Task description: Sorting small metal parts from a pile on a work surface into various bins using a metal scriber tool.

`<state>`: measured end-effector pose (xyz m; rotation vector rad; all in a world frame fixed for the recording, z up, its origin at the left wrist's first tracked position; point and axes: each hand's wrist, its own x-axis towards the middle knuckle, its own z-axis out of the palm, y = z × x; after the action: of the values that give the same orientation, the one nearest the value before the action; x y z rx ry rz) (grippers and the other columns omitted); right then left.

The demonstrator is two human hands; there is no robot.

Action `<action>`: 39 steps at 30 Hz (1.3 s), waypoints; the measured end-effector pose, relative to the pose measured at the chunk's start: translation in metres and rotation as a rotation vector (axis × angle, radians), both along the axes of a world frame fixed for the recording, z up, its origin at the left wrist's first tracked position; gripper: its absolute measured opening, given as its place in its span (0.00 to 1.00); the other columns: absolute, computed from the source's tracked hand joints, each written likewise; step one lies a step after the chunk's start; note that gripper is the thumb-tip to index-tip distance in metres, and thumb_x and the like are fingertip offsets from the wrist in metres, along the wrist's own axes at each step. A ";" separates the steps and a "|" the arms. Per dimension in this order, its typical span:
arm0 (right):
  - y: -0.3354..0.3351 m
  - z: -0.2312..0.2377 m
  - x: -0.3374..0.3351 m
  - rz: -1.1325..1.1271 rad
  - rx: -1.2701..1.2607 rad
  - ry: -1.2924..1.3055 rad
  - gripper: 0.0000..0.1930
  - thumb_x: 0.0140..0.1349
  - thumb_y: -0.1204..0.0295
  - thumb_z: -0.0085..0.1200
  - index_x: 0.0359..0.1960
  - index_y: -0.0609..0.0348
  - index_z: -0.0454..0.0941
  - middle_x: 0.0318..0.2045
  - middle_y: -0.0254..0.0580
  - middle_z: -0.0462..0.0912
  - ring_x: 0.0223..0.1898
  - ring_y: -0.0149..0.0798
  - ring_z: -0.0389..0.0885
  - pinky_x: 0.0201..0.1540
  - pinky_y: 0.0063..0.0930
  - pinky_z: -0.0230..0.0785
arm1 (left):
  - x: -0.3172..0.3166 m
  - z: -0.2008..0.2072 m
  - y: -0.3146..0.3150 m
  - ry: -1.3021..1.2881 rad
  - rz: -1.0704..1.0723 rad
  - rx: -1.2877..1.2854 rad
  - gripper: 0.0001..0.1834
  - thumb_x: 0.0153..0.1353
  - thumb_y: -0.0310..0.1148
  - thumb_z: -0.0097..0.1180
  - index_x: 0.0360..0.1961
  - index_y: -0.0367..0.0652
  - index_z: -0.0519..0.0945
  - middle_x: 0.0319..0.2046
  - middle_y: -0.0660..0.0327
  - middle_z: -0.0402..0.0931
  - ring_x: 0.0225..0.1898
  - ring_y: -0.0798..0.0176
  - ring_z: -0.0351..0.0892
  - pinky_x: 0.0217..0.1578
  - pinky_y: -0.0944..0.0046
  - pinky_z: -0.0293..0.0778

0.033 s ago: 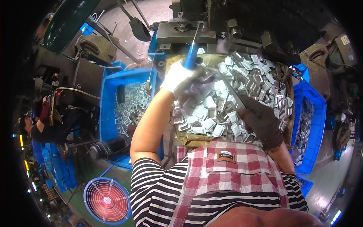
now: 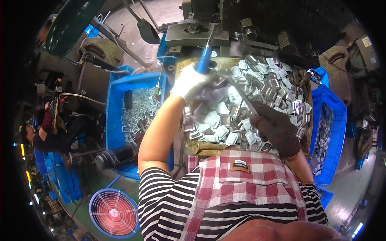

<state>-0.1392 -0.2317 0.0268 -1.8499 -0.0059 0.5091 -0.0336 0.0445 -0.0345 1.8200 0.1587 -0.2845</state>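
Note:
My left hand, in a white glove, is closed around a tool with a blue handle and a thin metal tip pointing at the machine. Its fingers are partly blurred. My right hand, in a dark brown glove, grips a long, narrow dark metal strip; its far end reaches toward my left hand and blurs there. Beneath both hands spreads a heap of small rectangular tray-shaped metal pieces, silver and grey, on a brownish work surface.
Beyond the heap stands a machine with a bolted metal block. To the left, a blue bin holds thin rectangular frames; another blue bin at right holds metal pieces. A round fan stands lower left. Another person is far left.
The blue-handled tool has shifted slightly to the right. My right hand and its strip have moved a little. Bolts on the machine stand in a different position.

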 end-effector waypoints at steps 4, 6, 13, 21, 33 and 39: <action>-0.007 0.000 0.003 -0.024 -0.040 0.029 0.23 0.67 0.70 0.56 0.64 0.59 0.74 0.25 0.31 0.80 0.19 0.20 0.71 0.22 0.20 0.66 | 0.009 0.013 -0.010 -0.020 -0.056 -0.025 0.20 0.58 0.39 0.68 0.47 0.39 0.83 0.34 0.60 0.85 0.33 0.72 0.80 0.37 0.68 0.75; -0.017 -0.008 0.005 -0.066 -0.145 -0.188 0.23 0.67 0.69 0.56 0.63 0.59 0.74 0.25 0.32 0.81 0.18 0.21 0.71 0.21 0.21 0.66 | 0.019 0.020 -0.012 -0.186 -0.132 0.323 0.21 0.61 0.45 0.65 0.45 0.38 0.83 0.32 0.56 0.85 0.34 0.67 0.82 0.38 0.63 0.76; -0.038 0.001 0.029 -0.443 -0.200 -0.243 0.21 0.65 0.68 0.59 0.59 0.59 0.77 0.22 0.30 0.78 0.19 0.20 0.70 0.21 0.21 0.63 | 0.086 0.068 -0.048 -0.344 -0.419 1.032 0.17 0.63 0.39 0.57 0.45 0.35 0.80 0.39 0.43 0.83 0.44 0.42 0.83 0.48 0.50 0.77; -0.013 -0.006 0.076 -0.371 -0.251 -0.391 0.14 0.66 0.66 0.57 0.50 0.56 0.79 0.20 0.37 0.75 0.21 0.28 0.73 0.26 0.29 0.67 | 0.089 0.056 -0.049 -0.457 -0.120 0.902 0.13 0.63 0.37 0.54 0.39 0.37 0.82 0.38 0.46 0.83 0.41 0.44 0.84 0.45 0.51 0.79; -0.023 -0.030 0.085 -0.307 -0.653 -0.856 0.15 0.63 0.72 0.59 0.53 0.54 0.80 0.29 0.49 0.82 0.30 0.48 0.82 0.38 0.37 0.75 | 0.001 0.030 -0.044 -0.205 -0.322 0.755 0.17 0.55 0.33 0.64 0.46 0.42 0.83 0.37 0.42 0.81 0.40 0.42 0.83 0.44 0.52 0.78; -0.020 0.005 0.029 -0.340 -0.172 -0.175 0.20 0.66 0.70 0.58 0.59 0.57 0.78 0.26 0.28 0.82 0.20 0.16 0.71 0.20 0.17 0.64 | 0.006 0.004 -0.019 -0.045 0.083 0.117 0.19 0.58 0.42 0.68 0.44 0.41 0.82 0.31 0.58 0.83 0.29 0.65 0.81 0.35 0.64 0.75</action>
<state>-0.1102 -0.2518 0.0318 -2.0058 0.2375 0.1121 -0.0278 0.0260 -0.0306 1.9284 0.2224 -0.1783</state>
